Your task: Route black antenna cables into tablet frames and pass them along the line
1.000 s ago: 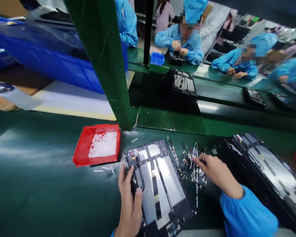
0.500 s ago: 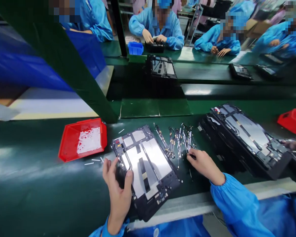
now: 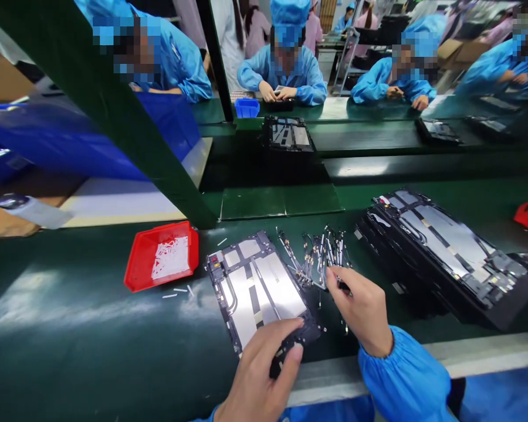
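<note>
A black tablet frame with silver panels lies flat on the green belt in front of me. My left hand grips its near corner, thumb on top and fingers curled around the edge. To the frame's right lies a pile of thin black flex cables. My right hand rests at the pile's near edge, fingers pinched on one of the cables.
A red tray of small white strips sits left of the frame, with a few strips loose beside it. A stack of black frames lies to the right. A green post rises behind. Several people in blue work across the line.
My left hand has slid from the frame's left side down to its near corner. My right hand stayed at the cable pile. The camera tilted up slightly.
</note>
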